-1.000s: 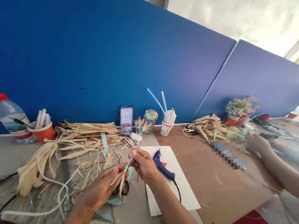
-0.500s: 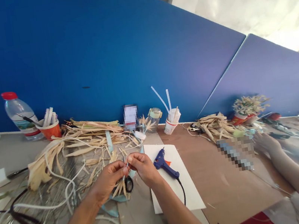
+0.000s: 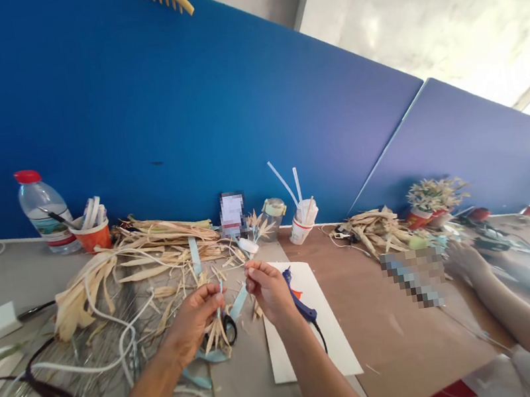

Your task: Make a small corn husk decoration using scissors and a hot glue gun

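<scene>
My left hand is closed in a pinch on a thin light blue strip that sticks up past the fingertips. To its right, my right hand has thumb and fingers pressed together; anything between them is too small to make out. A gap separates the two hands. Below my left hand, black-handled scissors lie among dried husk strips and blue paper scraps. Partly behind my right wrist, a blue glue gun rests on a white sheet.
Dried husks are heaped along the blue partition. A water bottle, an orange paper cup and a white cup with clear sticks stand there. White cables cross the left. A co-worker's hand is at right.
My hands have come apart, the right moving away to the right and slightly up. The blue strip stays in my left hand. The camera view has tilted slightly upward.
</scene>
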Demonstrator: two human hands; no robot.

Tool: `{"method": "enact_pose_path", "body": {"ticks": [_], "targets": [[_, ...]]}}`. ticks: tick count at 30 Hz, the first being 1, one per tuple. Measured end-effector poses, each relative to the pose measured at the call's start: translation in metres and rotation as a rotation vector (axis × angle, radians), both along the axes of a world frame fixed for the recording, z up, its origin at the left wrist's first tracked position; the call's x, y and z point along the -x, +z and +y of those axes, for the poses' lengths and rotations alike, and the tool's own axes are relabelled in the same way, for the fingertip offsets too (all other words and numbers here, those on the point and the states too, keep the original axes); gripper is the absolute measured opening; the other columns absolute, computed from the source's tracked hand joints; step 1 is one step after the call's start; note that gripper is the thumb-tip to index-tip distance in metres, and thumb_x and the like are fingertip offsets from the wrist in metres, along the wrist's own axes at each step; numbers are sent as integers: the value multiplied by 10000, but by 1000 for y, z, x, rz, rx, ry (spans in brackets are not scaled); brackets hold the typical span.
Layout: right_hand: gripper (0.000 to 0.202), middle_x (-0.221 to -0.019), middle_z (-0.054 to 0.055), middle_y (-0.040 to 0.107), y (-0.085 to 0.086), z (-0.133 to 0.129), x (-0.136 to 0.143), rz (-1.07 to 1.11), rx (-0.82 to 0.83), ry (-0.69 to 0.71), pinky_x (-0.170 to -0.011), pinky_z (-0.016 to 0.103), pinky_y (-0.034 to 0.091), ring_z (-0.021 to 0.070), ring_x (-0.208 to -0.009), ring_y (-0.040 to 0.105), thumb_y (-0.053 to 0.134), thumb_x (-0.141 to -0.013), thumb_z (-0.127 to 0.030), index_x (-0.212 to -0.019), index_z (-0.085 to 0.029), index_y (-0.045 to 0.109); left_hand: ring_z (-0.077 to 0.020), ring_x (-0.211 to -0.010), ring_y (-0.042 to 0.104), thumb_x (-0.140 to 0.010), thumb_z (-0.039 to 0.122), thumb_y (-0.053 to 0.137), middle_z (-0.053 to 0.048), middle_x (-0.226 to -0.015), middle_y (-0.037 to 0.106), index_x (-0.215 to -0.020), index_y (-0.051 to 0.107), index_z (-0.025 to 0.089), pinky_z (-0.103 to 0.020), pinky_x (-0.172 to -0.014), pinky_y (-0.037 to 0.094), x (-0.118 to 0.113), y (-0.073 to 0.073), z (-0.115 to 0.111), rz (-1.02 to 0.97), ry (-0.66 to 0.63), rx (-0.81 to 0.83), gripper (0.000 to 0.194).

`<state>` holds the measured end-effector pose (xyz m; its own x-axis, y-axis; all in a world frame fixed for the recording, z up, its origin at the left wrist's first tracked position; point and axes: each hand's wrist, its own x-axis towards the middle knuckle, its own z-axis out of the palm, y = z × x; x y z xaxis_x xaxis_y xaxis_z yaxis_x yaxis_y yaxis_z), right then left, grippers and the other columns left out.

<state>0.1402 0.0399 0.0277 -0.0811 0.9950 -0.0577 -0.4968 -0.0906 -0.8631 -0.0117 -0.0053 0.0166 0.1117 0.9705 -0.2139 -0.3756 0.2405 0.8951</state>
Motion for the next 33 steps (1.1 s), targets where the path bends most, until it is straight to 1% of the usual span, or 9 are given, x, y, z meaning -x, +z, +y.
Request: {"method": "enact_pose_path", "body": {"ticks": [2, 5, 9, 13, 16, 19, 22, 28, 33], "targets": [[148, -559, -49, 520, 11, -3, -11, -75, -27, 28, -450, 208, 262, 58, -441, 399, 674, -614, -237, -722, -150, 622, -91, -578, 504, -586, 337, 774, 45, -635, 569, -817, 600, 168, -196, -575, 377, -1, 1, 0, 0, 19, 3, 335], [174, -497, -61, 478, 22, -8, -37, -300, -70, 5, -448, 215, 251, 65, -428, 370, 681, -644, -304, -652, -161, 581, -102, -586, 517, -567, 342, 778, 38, -634, 570, -760, 594, 163, -210, -590, 391, -1, 2, 1, 11, 63, -8, 322], [282, -437, -64, 427, 24, -16, -68, -560, -107, -79, -454, 224, 240, 70, -425, 335, 650, -692, -352, -543, -172, 493, -89, -565, 489, -580, 364, 768, 42, -623, 552, -696, 580, 165, -198, -556, 367, 0, -1, 1, 36, 65, -47, 298], [285, -449, -59, 432, 16, -25, -56, -560, -114, -3, -473, 226, 255, 71, -433, 334, 586, -744, -345, -546, -174, 472, -87, -560, 481, -612, 399, 748, 40, -631, 557, -711, 578, 164, -198, -542, 357, -1, -7, 1, 71, 3, -72, 307], [179, -471, -72, 440, 12, -28, -28, -512, -99, 44, -485, 216, 267, 69, -456, 352, 634, -657, -235, -577, -174, 485, -95, -553, 482, -610, 423, 744, 37, -623, 562, -707, 574, 163, -207, -535, 359, -1, -10, 2, 93, -19, -83, 325], [148, -461, -67, 462, 11, -26, -15, -475, -97, 81, -487, 218, 273, 72, -450, 369, 632, -640, -232, -587, -171, 508, -97, -553, 487, -608, 431, 742, 39, -620, 550, -703, 578, 163, -209, -534, 355, 0, -9, 3, 102, 0, -91, 328], [164, -435, -60, 468, 10, -22, -28, -522, -88, 67, -475, 222, 261, 74, -429, 363, 640, -648, -264, -577, -165, 530, -95, -542, 476, -609, 434, 739, 42, -605, 528, -684, 569, 164, -204, -519, 335, 1, -7, 3, 106, 26, -82, 327], [313, -416, -48, 463, 1, -17, -78, -694, -39, -63, -435, 240, 230, 75, -372, 324, 599, -709, -407, -516, -176, 516, -88, -529, 447, -608, 441, 737, 41, -606, 521, -676, 574, 165, -199, -513, 321, 2, -10, 4, 99, 34, -111, 327], [462, -362, -60, 316, 0, -15, -83, -816, -64, -134, -423, 251, 215, 92, -363, 281, 490, -782, -450, -410, -218, 346, -96, -527, 440, -598, 461, 730, 34, -612, 524, -678, 577, 168, -207, -512, 311, 1, -10, 5, 128, 36, -119, 340]]}}
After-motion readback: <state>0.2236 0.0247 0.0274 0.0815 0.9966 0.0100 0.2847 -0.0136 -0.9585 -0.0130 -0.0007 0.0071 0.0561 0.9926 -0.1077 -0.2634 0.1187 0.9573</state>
